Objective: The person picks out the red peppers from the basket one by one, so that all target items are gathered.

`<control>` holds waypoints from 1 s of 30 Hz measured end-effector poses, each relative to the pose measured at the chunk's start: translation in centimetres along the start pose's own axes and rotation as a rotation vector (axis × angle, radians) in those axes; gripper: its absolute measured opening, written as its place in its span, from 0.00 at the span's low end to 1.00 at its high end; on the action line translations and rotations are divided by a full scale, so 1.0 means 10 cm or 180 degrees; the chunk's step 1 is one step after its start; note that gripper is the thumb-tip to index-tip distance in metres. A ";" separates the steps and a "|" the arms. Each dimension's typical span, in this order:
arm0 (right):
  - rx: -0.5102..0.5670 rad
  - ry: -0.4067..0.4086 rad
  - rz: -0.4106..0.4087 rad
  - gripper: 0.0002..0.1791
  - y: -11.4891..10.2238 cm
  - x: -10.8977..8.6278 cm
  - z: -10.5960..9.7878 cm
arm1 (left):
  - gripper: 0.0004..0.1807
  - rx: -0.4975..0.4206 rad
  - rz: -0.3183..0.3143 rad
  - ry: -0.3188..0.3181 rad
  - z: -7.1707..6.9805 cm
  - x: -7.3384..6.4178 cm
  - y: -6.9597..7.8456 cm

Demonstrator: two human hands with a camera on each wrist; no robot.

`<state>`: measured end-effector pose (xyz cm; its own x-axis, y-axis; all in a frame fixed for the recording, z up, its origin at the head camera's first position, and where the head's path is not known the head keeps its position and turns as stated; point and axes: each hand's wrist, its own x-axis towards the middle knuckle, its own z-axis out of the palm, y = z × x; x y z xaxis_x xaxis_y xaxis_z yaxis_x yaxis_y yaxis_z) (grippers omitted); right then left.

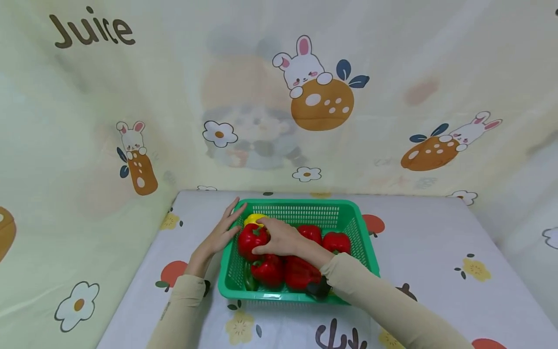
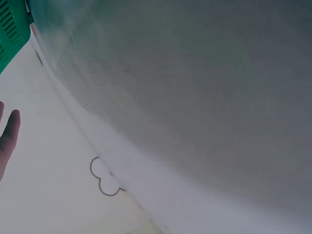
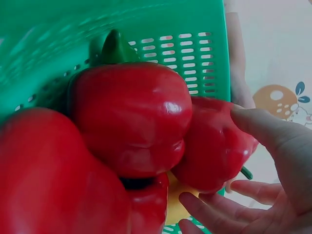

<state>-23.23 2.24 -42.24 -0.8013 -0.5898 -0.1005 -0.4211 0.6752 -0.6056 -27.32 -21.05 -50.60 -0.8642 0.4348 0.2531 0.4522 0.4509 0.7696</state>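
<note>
A green plastic basket (image 1: 301, 203) stands on the cloth-covered table with several red bell peppers in it. At its left end, my right hand (image 1: 281, 237) grips a red bell pepper (image 1: 249, 242); the right wrist view shows the thumb on one side of this pepper (image 3: 214, 146) and the fingers on the other. My left hand (image 1: 218, 236) lies along the basket's left rim with its fingers stretched out. Behind the gripped pepper, a yellow pepper (image 1: 253, 219) partly shows. Only fingers of the left hand (image 2: 9, 136) appear in the left wrist view.
In the basket, more red peppers (image 1: 336, 242) sit to the right and a large red one (image 1: 300, 274) near the front. A green vegetable (image 1: 249, 278) lies in the front left corner, and a dark one (image 1: 319, 288) by the front wall. A printed curtain (image 1: 174, 97) hangs behind the table.
</note>
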 end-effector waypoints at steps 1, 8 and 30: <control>-0.0009 0.0003 -0.0011 0.43 0.00 0.00 0.01 | 0.35 -0.0014 -0.0006 -0.0005 0.01 0.00 0.00; -0.0009 0.0094 -0.0087 0.38 0.03 0.03 0.02 | 0.34 -0.0099 0.0008 -0.0015 0.08 0.02 0.00; -0.0028 0.0372 -0.0085 0.37 0.06 -0.23 -0.42 | 0.33 -0.0133 -0.0016 -0.0043 -0.01 -0.07 0.32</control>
<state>-23.41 5.80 -39.06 -0.8336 -0.5522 0.0085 -0.4461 0.6641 -0.6000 -25.31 -20.02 -48.24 -0.8633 0.4433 0.2413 0.4379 0.4203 0.7947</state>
